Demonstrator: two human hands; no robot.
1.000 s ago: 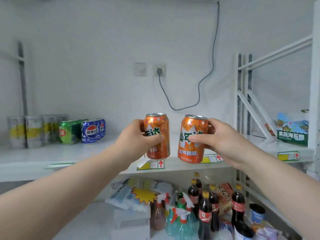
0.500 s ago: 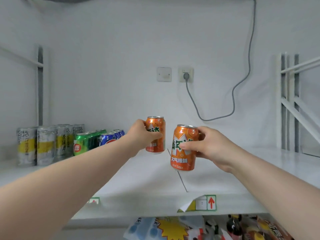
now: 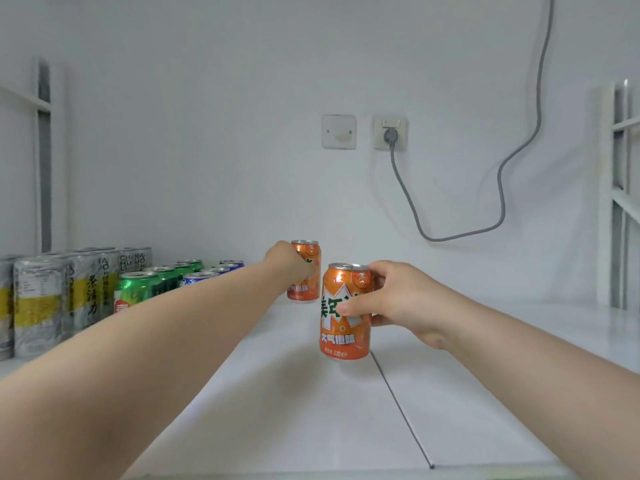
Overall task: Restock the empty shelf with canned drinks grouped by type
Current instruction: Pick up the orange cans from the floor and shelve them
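Both arms have stretched deeper over the shelf (image 3: 485, 393); left hand (image 3: 287, 266) clamps the far orange can (image 3: 308, 289), right hand (image 3: 398, 303) fingers wrap the near orange can (image 3: 343, 337).

Both held cans (image 3: 344, 313) are orange with white and green lettering and silver tops. The shelf (image 3: 311, 410) and wall (image 3: 207, 133) are white. At the left stand silver cans with yellow bands (image 3: 38, 306), then green cans (image 3: 138, 289) and blue cans (image 3: 197, 278). The cable (image 3: 498, 188) is grey.
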